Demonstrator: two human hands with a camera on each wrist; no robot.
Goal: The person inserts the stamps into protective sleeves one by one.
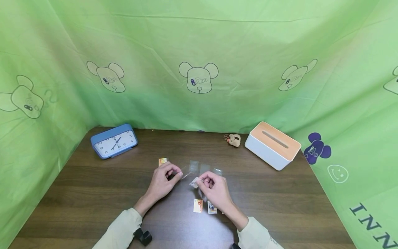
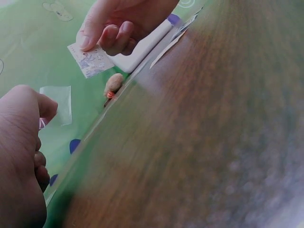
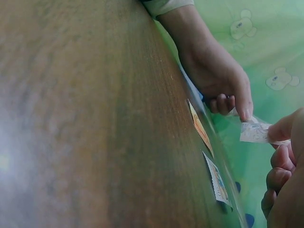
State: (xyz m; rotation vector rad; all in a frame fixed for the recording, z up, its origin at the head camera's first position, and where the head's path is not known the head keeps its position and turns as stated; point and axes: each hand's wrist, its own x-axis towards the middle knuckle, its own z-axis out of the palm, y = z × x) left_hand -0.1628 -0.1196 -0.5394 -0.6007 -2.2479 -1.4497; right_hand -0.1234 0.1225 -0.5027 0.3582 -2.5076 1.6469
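Observation:
My left hand pinches a small clear plastic sleeve between thumb and forefinger. Opposite it, my right hand pinches a pale postage stamp at one edge, printed side partly showing. In the right wrist view the held stamp overlaps the clear sleeve. Below the right hand lie an orange-and-white stamp and a stamp with a darker picture, the latter partly covered by the hand. Another orange stamp lies just beyond the left hand.
Several clear sleeves lie on the wooden table beyond the hands. A blue clock stands at the back left, a white tissue box with a wooden lid at the back right. Beside the box sits a small beige trinket.

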